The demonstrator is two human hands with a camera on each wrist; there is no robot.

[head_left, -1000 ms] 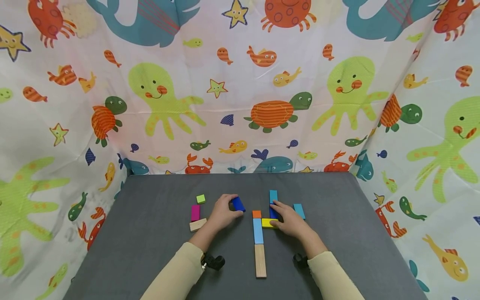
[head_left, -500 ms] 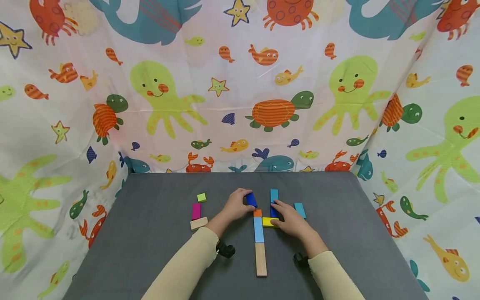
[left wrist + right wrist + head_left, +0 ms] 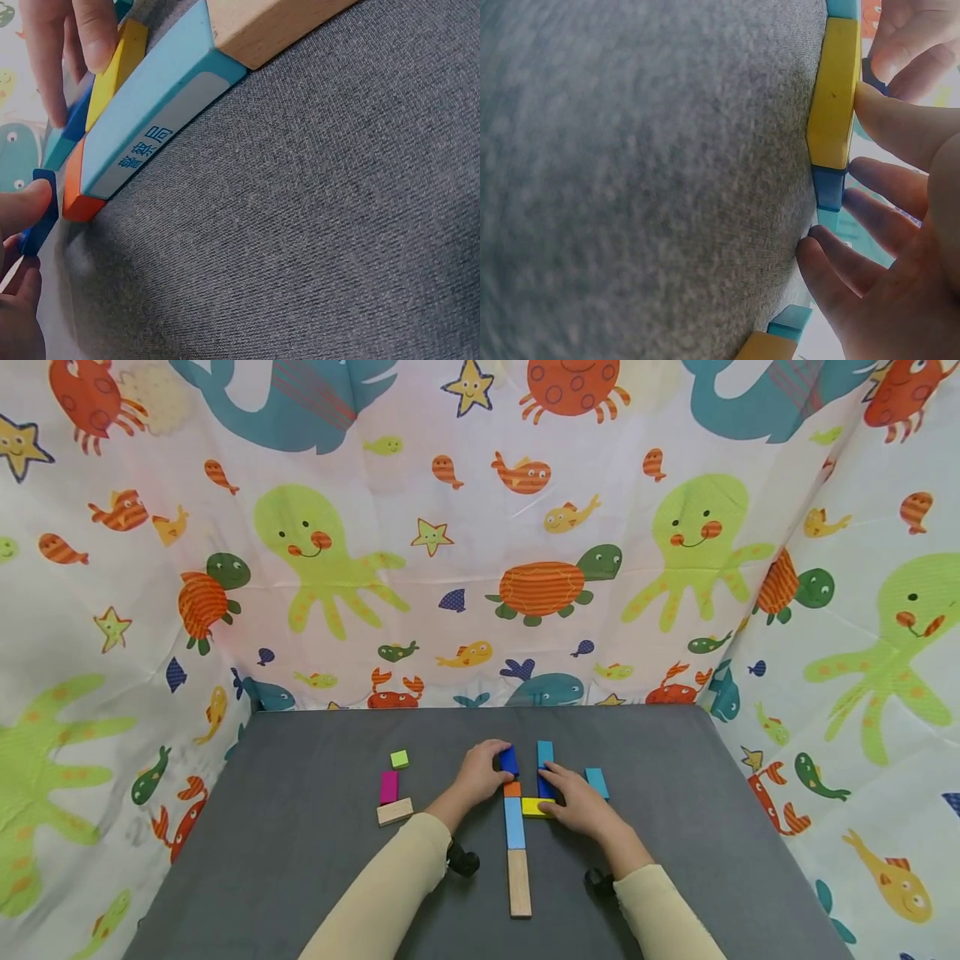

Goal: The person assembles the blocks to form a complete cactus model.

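My left hand (image 3: pixel 477 775) pinches a dark blue block (image 3: pixel 509 760) between thumb and fingers, at the far end of a small orange block (image 3: pixel 512 789). In the left wrist view a narrow gap shows between the blue block (image 3: pixel 41 217) and the orange one. Toward me the row continues with a light blue block (image 3: pixel 514 822) and a long wooden block (image 3: pixel 519 883). My right hand (image 3: pixel 581 802) touches a yellow block (image 3: pixel 535 807) with its thumb, and its fairly straight fingers rest at a second dark blue block (image 3: pixel 544 787). Beyond that stands a light blue block (image 3: pixel 545 752).
Left of the row lie a green cube (image 3: pixel 400 758), a magenta block (image 3: pixel 389 787) and a wooden block (image 3: pixel 395 812). Right of my right hand is a blue block (image 3: pixel 597 782), with a tan block (image 3: pixel 767 346) beside it. A patterned curtain (image 3: pixel 450 635) borders the grey table (image 3: pixel 315 877).
My left hand has carried the dark blue block rightward to the orange block's far end and straightened it in line with the row. The right hand has stayed in place.
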